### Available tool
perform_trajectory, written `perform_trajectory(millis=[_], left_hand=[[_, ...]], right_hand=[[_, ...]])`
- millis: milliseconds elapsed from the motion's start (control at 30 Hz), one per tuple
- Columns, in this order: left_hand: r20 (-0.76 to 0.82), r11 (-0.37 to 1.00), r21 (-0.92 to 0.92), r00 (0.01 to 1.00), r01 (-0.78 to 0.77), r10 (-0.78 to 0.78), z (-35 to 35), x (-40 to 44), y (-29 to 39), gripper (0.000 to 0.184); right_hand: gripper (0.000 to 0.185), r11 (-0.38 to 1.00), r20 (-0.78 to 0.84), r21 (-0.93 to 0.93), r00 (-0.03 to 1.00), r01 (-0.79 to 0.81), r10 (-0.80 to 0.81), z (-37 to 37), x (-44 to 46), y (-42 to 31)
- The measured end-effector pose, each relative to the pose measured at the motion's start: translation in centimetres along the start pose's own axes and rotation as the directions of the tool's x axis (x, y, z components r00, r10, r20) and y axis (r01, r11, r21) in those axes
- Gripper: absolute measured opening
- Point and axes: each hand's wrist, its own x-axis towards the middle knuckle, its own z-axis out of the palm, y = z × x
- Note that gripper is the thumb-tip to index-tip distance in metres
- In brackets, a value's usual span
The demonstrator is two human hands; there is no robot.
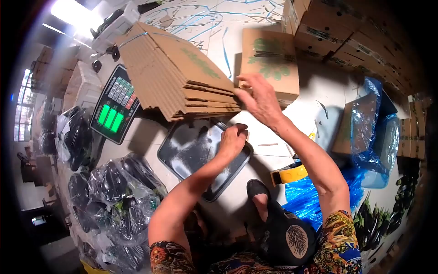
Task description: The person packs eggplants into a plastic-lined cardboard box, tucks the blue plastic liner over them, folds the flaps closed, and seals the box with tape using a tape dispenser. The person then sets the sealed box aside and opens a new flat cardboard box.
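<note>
A stack of flattened cardboard boxes, printed with green leaves, is tilted over the back part of a dark scale platform. My right hand is at the stack's right corner. Its thumb lies at the cardboard edge and its curled fingers are apart from the thumb. Lower down, my left hand is over the platform's right side, just below the stack, with its fingers curled together. What those fingers hold, if anything, is hidden. Left of the stack, the scale's keypad and display glow green.
A closed cardboard box with dark items on it stands behind my right hand. A yellow tape dispenser and blue plastic lie on the right. Bagged eggplants fill the left, loose eggplants the far right. A blue-lined box stands nearby.
</note>
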Motion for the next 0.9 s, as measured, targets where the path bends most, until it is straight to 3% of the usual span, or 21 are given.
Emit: perform_trajectory(millis=[33, 100, 267, 333, 400, 433, 500, 533, 633, 667, 733, 800, 900], left_hand=[[0.027, 1.0, -0.016, 0.999, 0.024, -0.023, -1.1, -0.9, 0.5, 0.031], [-0.023, 0.999, -0.036, 0.999, 0.032, -0.033, -2.8, -2.1, 0.7, 0.029], [-0.195, 0.998, -0.052, 0.981, -0.032, 0.022, -7.1, -4.1, 1.9, 0.027], [-0.185, 0.998, -0.037, 0.981, -0.059, 0.052, -8.5, -4.7, 3.0, 0.028], [-0.249, 0.969, -0.178, 0.96, -0.174, 0.127, -9.2, -4.5, 3.0, 0.027], [-0.285, 0.942, -0.245, 0.946, -0.229, 0.156, -9.7, -4.4, 3.2, 0.027], [-0.267, 0.932, -0.293, 0.954, -0.214, 0.135, -10.8, -4.3, 3.4, 0.027], [-0.262, 0.934, -0.288, 0.956, -0.209, 0.133, -11.3, -4.3, 3.4, 0.027], [-0.258, 0.92, -0.325, 0.956, -0.219, 0.137, -11.8, -4.6, 3.4, 0.026], [-0.252, 0.914, -0.343, 0.959, -0.216, 0.133, -12.0, -4.6, 3.5, 0.026], [-0.245, 0.909, -0.35, 0.958, -0.228, 0.146, -12.3, -4.4, 3.3, 0.026], [-0.245, 0.902, -0.37, 0.96, -0.222, 0.135, -12.3, -4.6, 3.5, 0.026], [-0.257, 0.905, -0.354, 0.955, -0.235, 0.148, -11.8, -4.5, 3.3, 0.028]], right_hand=[[0.028, 0.998, 0.097, 0.055, 0.995, -0.017, 0.012, 1.1, 0.5, -1.1], [0.027, 0.988, 0.121, 0.002, 0.981, 0.152, -0.151, 3.0, 1.1, -2.9], [0.033, 0.981, 0.072, -0.123, 0.987, 0.152, -0.144, 6.9, 4.2, -4.5], [0.041, 0.997, 0.117, 0.012, 0.99, -0.082, 0.08, 7.7, 5.6, -4.3], [0.054, 0.941, 0.239, 0.129, 0.931, -0.312, 0.276, 7.9, 6.6, -4.3], [0.056, 0.878, 0.296, 0.308, 0.914, -0.368, 0.279, 8.4, 6.8, -3.1], [0.056, 0.88, 0.297, 0.293, 0.91, -0.375, 0.289, 8.3, 7.4, -2.1], [0.054, 0.793, 0.406, 0.339, 0.839, -0.506, 0.361, 7.7, 7.7, -2.6], [0.051, 0.788, 0.406, 0.281, 0.812, -0.547, 0.419, 7.7, 8.3, -2.8], [0.05, 0.858, 0.362, 0.21, 0.853, -0.468, 0.376, 7.8, 8.6, -2.6], [0.036, 0.996, 0.147, -0.039, 0.985, -0.082, 0.087, 8.1, 9.1, -2.5], [0.034, 0.895, 0.062, -0.377, 0.97, 0.241, -0.235, 7.8, 9.4, -3.1], [0.039, 0.854, 0.058, -0.464, 0.969, 0.238, -0.239, 8.1, 10.1, -3.0]])
